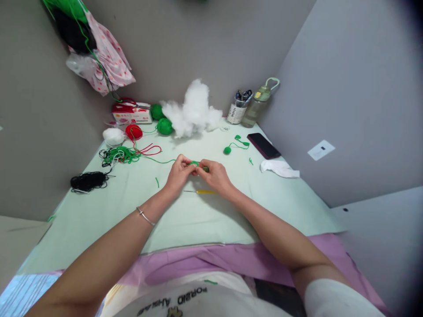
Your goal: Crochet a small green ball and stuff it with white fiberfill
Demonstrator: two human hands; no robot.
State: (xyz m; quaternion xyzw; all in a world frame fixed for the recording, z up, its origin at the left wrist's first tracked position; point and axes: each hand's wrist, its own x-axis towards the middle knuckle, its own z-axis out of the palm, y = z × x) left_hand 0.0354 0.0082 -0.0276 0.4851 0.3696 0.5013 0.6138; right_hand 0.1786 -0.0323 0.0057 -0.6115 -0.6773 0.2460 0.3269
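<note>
My left hand (179, 172) and my right hand (214, 175) meet over the middle of the pale green table (185, 215). Both pinch a small green yarn piece (195, 164) between their fingertips. A green strand runs from it leftward to a tangle of green yarn (123, 154). A yellow-handled crochet hook (201, 192) lies on the table just below my hands, touched by neither. A thin bracelet sits on my left wrist.
At the back lie white stuffing (194, 110), green yarn balls (164, 126), a red yarn ball (134, 131), a white ball (113, 136) and a box (131, 114). Black yarn (88, 181) is left. A phone (263, 145), tissue (279, 167), pen cup (238, 108) and bottle (259, 102) are right.
</note>
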